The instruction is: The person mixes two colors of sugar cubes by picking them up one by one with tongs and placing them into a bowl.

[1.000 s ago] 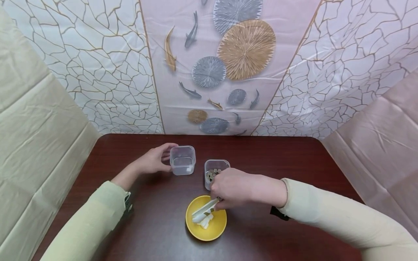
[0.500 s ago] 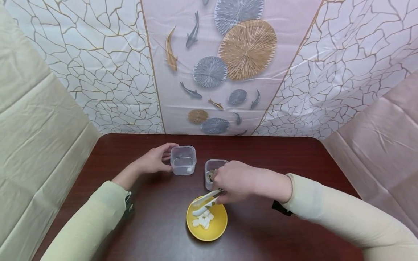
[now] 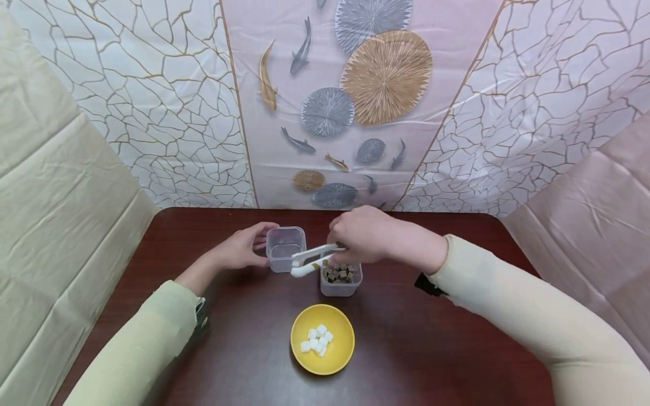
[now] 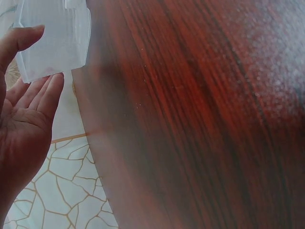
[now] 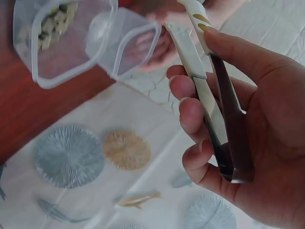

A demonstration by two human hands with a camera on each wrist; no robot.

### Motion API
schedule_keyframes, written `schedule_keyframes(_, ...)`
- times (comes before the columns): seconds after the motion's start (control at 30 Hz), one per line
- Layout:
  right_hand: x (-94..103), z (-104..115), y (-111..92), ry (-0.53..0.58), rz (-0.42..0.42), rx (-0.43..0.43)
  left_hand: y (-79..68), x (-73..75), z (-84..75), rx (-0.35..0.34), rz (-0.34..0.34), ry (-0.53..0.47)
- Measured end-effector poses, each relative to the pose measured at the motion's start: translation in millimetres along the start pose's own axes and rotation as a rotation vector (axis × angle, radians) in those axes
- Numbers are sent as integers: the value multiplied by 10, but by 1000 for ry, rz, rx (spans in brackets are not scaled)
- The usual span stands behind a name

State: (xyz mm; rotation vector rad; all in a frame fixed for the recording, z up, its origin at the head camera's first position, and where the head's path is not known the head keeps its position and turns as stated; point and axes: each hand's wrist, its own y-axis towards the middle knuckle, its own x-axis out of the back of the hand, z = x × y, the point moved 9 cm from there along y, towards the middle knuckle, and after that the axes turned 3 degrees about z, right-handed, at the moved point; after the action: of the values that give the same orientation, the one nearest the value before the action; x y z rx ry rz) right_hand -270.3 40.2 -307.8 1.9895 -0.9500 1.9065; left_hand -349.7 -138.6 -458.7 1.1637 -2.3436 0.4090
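Note:
My left hand [image 3: 238, 246] holds a clear square plastic container [image 3: 286, 265] from its left side. In the left wrist view the thumb lies across one face of the container [image 4: 55, 47], fingers at another. My right hand [image 3: 363, 234] grips white-tipped tongs [image 5: 226, 129] with metal handles. Their tips are slightly apart, near the right side of the held container; whether they pinch anything I cannot tell. Below my right hand stands a second clear container [image 3: 339, 290] with brown cubes [image 3: 339, 274]. Nearer me, a yellow bowl [image 3: 342, 352] contains several white cubes [image 3: 317, 340].
Everything stands on a dark red-brown wooden table [image 3: 244, 349]. Behind its far edge hangs a patterned cloth [image 3: 325, 152], with plain beige cloth [image 3: 71, 225] at the left side.
My right hand has lifted the tongs out of the yellow bowl and moved away from me, bringing their tips toward the left container. The left hand stays on its container.

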Motion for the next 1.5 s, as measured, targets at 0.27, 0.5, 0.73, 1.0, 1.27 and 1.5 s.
schedule_keyframes(0.27, 62, -289, 376, -64, 58, -100, -9, 1, 11, 11, 1, -2)
schedule_keyframes(0.5, 21, -324, 692, -142, 143, -135, -14, 6, 6, -1, 3, -21)
schedule_keyframes(0.73, -48, -248, 924, -216, 179, -147, -7, 5, 8, -17, 3, -15)
schedule_keyframes(1.0, -147, -174, 1115, -284, 231, -192, -1, 11, 11, -29, 1, -13)
schedule_keyframes(1.27, -239, -63, 1234, -351, 287, -205, -6, 1, 9, -22, 6, -12)
schedule_keyframes(1.5, -244, -3, 1266, -382, 309, -220, -8, 5, 20, -21, 8, -13)
